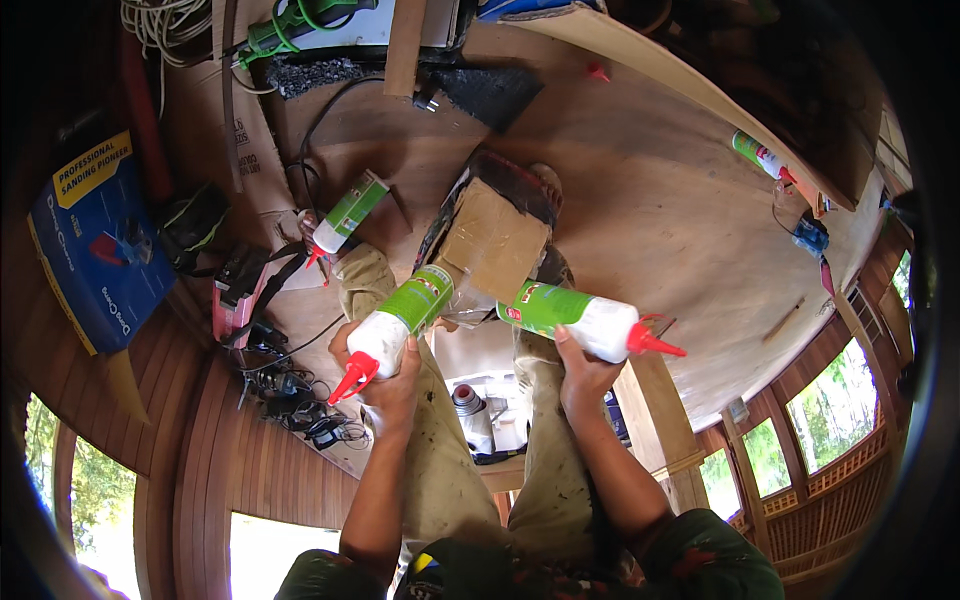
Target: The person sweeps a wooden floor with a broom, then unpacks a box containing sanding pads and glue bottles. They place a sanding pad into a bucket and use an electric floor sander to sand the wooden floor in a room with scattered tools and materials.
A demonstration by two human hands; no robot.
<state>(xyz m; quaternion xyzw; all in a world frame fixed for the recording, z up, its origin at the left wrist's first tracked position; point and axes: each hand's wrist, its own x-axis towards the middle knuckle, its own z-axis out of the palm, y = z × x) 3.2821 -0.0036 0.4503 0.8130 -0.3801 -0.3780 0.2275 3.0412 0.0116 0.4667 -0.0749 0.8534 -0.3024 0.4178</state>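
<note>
My left hand (385,375) grips a white glue bottle (400,320) with a green label and a red nozzle, its tip pointing down to the left. My right hand (580,372) holds a second, matching glue bottle (580,318), its red nozzle pointing right. Both bottles hang above my knees, just in front of a brown cardboard box (490,240) lying on the plywood floor (650,200).
A third glue bottle (345,212) lies on the floor at left, a fourth (760,155) far right by a wooden board. A blue tool box (95,245), a pink device with cables (240,300), a green power tool (300,20) and a steel flask (468,400) are around.
</note>
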